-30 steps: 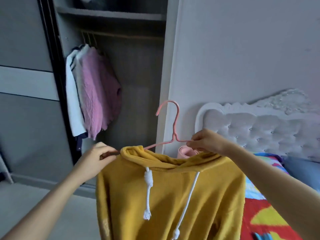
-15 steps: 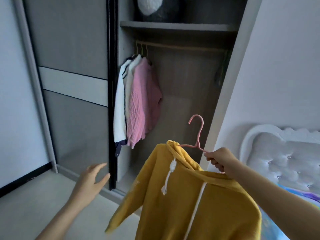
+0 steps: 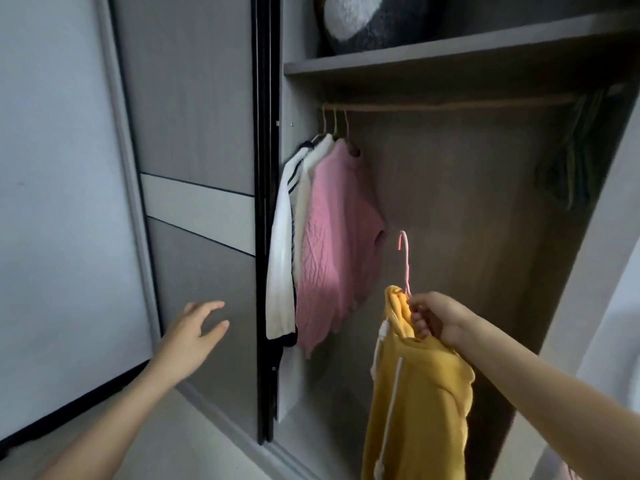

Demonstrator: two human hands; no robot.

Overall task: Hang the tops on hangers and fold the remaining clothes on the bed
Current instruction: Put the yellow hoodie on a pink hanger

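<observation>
A mustard-yellow hoodie [image 3: 415, 403] with white drawstrings hangs from a pink hanger [image 3: 405, 261], whose hook points up inside the open wardrobe. My right hand [image 3: 433, 318] grips the hanger at the hoodie's neck, well below the wooden rail [image 3: 450, 106]. My left hand [image 3: 194, 332] floats empty with spread fingers in front of the grey sliding door [image 3: 194, 133]. A pink knit top [image 3: 336, 237] and white tops [image 3: 287, 237] hang at the rail's left end.
A shelf [image 3: 450, 53] above the rail carries a dark fluffy bundle [image 3: 374, 19]. Several empty green hangers [image 3: 571, 168] hang at the rail's right end. The rail's middle stretch is bare. The wardrobe's right side panel [image 3: 595, 271] stands close to my right arm.
My left hand let go of the hoodie and moved away to the left. My right hand carried the hoodie on its hanger into the wardrobe opening; the view swung from the bed to the wardrobe.
</observation>
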